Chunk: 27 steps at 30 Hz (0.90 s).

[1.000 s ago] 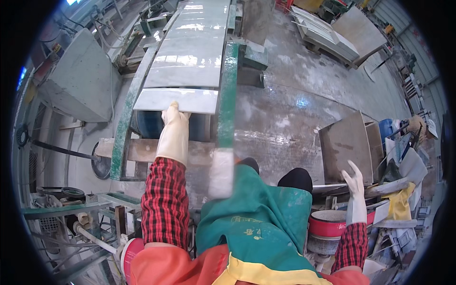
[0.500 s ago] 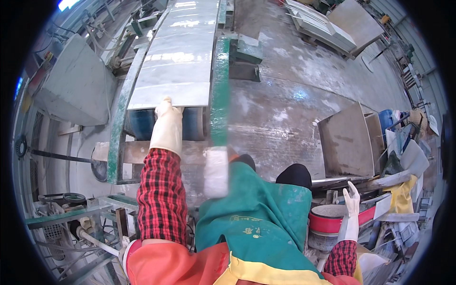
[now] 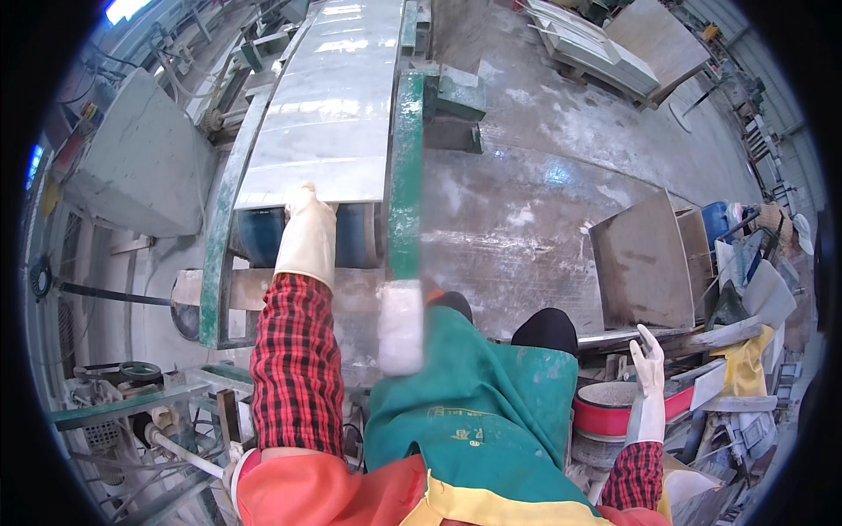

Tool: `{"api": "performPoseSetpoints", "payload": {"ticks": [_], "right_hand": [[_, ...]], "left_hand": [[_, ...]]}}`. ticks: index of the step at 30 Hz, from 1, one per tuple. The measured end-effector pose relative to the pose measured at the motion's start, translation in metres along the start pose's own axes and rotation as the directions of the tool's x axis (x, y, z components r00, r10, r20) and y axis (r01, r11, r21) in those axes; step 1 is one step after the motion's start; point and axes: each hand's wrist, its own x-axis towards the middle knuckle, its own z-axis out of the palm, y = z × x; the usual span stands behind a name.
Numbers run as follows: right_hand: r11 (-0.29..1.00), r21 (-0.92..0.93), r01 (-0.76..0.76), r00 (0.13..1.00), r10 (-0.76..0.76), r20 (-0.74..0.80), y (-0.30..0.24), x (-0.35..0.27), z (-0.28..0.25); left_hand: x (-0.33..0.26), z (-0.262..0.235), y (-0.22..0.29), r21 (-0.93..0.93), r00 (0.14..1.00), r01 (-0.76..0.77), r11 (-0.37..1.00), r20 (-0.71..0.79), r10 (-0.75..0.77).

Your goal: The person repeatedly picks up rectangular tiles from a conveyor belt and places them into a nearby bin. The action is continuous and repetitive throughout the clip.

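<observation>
On the pale stone slab [image 3: 329, 131], gloved left hand [image 3: 305, 223], right hand [image 3: 649, 359] free.

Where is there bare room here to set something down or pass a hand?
The wet concrete floor is bare between the green rail and the leaning brown boards. The pale slab beyond the left hand is also bare. It is crowded around the right hand: a red basin, slabs and rags. Pipes and a frame fill the lower left.
</observation>
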Motion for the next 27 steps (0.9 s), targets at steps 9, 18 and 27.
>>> {"api": "performPoseSetpoints", "payload": {"ticks": [9, 18, 27], "right_hand": [[0.999, -0.052, -0.011, 1.0, 0.011, -0.017, -0.008, -0.013, -0.019], [0.998, 0.001, -0.069, 0.993, 0.069, -0.098, 0.017, -0.039, -0.035], [0.992, 0.094, -0.082, 0.989, 0.093, -0.117, 0.04, -0.051, -0.032]], "left_hand": [[0.025, -0.001, -0.002, 0.05, 0.999, 0.008, 0.999, -0.052, -0.006], [0.022, 0.004, 0.007, 0.183, 0.987, 0.044, 0.982, -0.157, -0.015], [0.003, -0.004, 0.021, 0.21, 0.99, -0.001, 0.978, 0.137, -0.028]]}}
